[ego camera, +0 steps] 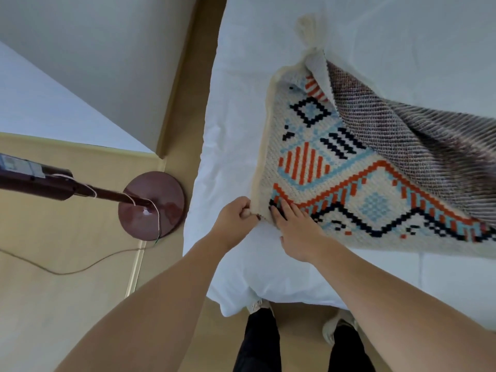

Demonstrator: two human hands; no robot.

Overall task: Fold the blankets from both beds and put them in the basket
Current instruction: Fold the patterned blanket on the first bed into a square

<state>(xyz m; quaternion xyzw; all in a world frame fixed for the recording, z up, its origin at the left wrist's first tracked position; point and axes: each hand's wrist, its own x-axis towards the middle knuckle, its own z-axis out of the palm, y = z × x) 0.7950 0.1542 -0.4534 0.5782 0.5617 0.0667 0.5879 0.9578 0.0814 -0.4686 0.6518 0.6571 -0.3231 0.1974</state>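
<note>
White-sheeted bed (241, 103) over wooden floor (67, 304). Across bed's near end, blanket (349, 183), one flap turned back, grey underside up. Left hand (236, 213) pinching blanket's corner; right hand (295, 232) spread flat, pressing beside it. Seemingly early: fold unfinished, basket unseen.
</note>
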